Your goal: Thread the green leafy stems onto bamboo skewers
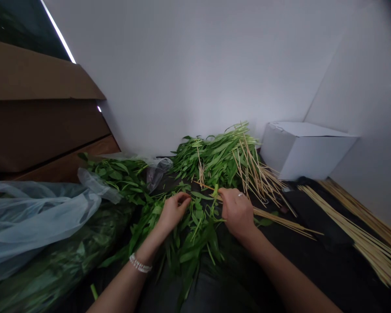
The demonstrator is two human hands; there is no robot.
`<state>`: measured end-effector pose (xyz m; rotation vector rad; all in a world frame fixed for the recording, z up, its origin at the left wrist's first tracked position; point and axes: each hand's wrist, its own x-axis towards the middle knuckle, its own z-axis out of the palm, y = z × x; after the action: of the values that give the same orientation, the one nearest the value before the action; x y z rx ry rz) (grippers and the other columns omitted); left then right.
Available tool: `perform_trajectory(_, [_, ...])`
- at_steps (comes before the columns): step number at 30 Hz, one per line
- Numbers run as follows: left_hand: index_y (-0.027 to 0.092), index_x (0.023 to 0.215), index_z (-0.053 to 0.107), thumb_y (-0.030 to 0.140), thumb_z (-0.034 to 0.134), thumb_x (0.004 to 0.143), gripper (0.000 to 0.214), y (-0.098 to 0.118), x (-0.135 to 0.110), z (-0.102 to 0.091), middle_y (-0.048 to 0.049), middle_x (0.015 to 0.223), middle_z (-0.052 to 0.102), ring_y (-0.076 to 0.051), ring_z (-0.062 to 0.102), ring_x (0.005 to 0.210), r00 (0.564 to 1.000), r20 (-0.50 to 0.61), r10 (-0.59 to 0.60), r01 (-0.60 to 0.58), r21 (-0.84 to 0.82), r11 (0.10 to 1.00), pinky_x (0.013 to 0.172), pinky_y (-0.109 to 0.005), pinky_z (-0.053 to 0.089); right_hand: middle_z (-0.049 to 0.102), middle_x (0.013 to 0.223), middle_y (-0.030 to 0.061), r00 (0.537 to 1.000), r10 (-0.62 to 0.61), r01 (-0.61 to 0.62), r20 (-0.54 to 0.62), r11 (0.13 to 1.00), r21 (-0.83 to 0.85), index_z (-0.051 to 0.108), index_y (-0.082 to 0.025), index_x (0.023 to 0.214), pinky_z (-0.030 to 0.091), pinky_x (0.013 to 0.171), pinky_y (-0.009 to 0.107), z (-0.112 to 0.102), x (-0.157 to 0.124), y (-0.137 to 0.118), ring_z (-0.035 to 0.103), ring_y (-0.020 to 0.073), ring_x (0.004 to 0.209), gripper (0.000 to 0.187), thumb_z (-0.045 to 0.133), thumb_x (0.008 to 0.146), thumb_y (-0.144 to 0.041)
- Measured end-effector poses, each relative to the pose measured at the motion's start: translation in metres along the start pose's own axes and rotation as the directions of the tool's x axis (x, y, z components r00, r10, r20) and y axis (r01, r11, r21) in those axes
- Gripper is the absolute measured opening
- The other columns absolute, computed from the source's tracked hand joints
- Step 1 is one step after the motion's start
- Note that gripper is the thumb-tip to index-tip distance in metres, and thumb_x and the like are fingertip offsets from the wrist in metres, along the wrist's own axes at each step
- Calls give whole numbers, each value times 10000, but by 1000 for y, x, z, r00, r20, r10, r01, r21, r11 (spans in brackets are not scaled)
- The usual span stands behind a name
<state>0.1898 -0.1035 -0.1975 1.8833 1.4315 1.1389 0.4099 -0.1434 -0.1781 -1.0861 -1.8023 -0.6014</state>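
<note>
My right hand (pixel 237 213), with a ring on one finger, is closed on a leafy green stem (pixel 216 189). A thin bamboo stick (pixel 203 185) crosses by the same fingertips, pointing up to the left. Opposite it, my left hand (pixel 175 211) is curled with thumb and fingertips together; whatever lies in that pinch is hidden. Loose leafy greens (pixel 198 243) spread under and between both hands. Several bamboo sticks (pixel 280 222) lie just right of my right hand.
Against the white wall is a heap of greens (pixel 211 156), with loose sticks (pixel 260 174) over its right side. A white box (pixel 299 150) stands behind right. Long stick bundles (pixel 361 234) lie at right. Bagged greens under clear plastic (pixel 42 217) and a cardboard box (pixel 42 130) occupy the left.
</note>
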Motion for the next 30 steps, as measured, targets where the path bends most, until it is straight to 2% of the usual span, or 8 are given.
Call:
perform_trajectory(3, [217,863,649,321,687,724,177,2,-6,4,-45,822,689,-223,614,781,996,18,86,-88,301,950,730,-315,433,596,727,56,998,-29,29,61,1000,-4,616,-124,1003,361,682,308,2,-2,-2,507,184,720,284,336,957,-128])
perform_trajectory(6, [222,947,594,177,631,716,239,3,-9,4,-30,819,653,-223,606,799,996,32,86,-91,461,883,723,-310,432,594,734,60,996,-45,44,77,999,3,618,-113,1010,359,674,310,2,-4,-4,508,188,723,280,344,951,-122])
perform_trajectory(12, [210,1067,554,69,457,755,356,4,-6,-3,-88,1075,591,-228,610,934,993,-79,90,-39,496,868,805,-342,478,583,717,52,995,-41,39,86,999,18,625,-119,1001,355,675,308,1,-3,-4,496,187,713,279,350,955,-127])
perform_trajectory(18, [211,854,702,78,422,816,313,8,-11,-1,-94,1343,487,-256,586,1083,994,45,95,-103,605,790,951,-399,453,600,734,60,994,-46,44,98,999,26,623,-114,1015,364,680,309,2,-4,-5,502,188,721,278,352,955,-133])
perform_trajectory(21, [202,805,711,192,463,865,255,9,-13,2,-111,1330,507,-270,580,1095,990,47,133,-132,641,756,975,-412,442,604,736,65,993,-46,43,107,999,34,622,-109,1012,369,681,306,2,-4,-5,512,188,734,278,352,951,-126])
perform_trajectory(24, [197,748,706,338,619,808,176,7,-14,5,-126,1312,528,-300,561,1118,989,23,148,-125,670,732,968,-415,447,610,746,67,992,-46,42,118,999,34,622,-110,1022,374,680,309,2,-5,-6,519,191,745,276,356,952,-130])
perform_trajectory(27, [203,739,712,325,720,731,123,2,-13,5,-121,1319,536,-308,561,1104,991,18,131,-110,663,740,949,-419,451,614,751,68,991,-49,44,123,998,37,624,-107,1018,377,685,312,2,-5,-6,519,193,742,267,368,947,-125])
perform_trajectory(30, [212,761,735,301,705,756,94,0,-8,2,-119,1292,556,-299,577,1079,992,-27,123,-86,569,818,953,-430,445,619,758,70,991,-51,46,128,998,41,622,-106,1020,379,688,312,2,-5,-6,524,193,747,266,367,948,-126])
